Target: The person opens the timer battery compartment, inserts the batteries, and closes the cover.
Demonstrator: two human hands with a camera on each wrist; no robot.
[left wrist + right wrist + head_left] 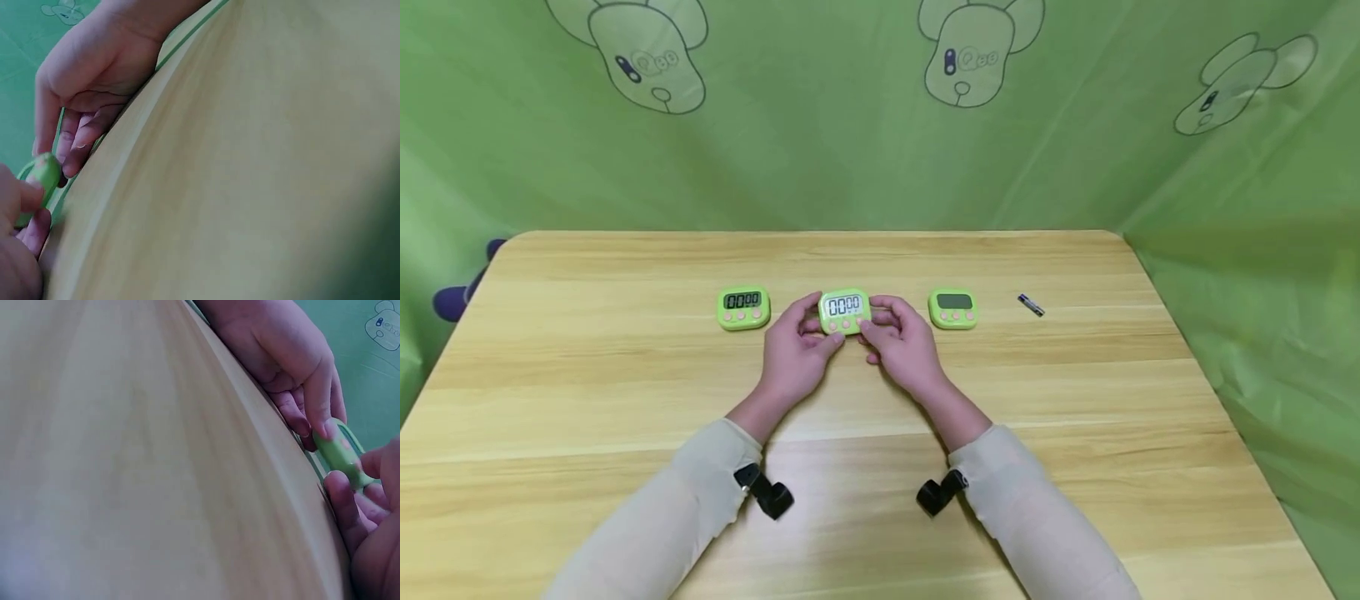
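A green kitchen timer with pink buttons is held up between both hands, its lit screen showing zeros. My left hand grips its left side, thumb along the lower edge. The right hand holds the right side, with the thumb at the rightmost button and the fingers behind. In the right wrist view the timer appears edge-on between the fingertips of both hands. The left wrist view shows part of its green casing; fingers hide the rest.
Left of the hands lies a second green timer, its display showing zeros. A third timer with a blank screen lies to the right. Farther right is a small dark battery. Green printed curtains surround the wooden table.
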